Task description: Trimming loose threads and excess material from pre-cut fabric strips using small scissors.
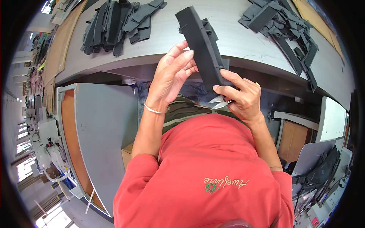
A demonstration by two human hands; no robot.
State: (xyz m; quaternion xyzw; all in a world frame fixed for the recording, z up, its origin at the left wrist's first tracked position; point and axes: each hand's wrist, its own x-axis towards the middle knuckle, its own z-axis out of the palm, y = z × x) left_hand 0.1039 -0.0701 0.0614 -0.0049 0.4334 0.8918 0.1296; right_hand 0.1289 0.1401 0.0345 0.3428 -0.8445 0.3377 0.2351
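Note:
A long, folded dark grey fabric piece is held up at a slant in front of me, its far end over the table. Thumb and fingers of my right hand pinch its near end. Thread snips are also tucked in that hand, with their pale blades pointing left below the fabric. My left hand is raised at the fabric's left edge, palm turned toward it. Its fingers are apart and its fingertips come close to the edge; whether they touch is hard to see.
On the pale table lie a heap of dark grey fabric pieces at left and a looser heap at right. A grey panel stands at my left. A cardboard box sits under the table at right.

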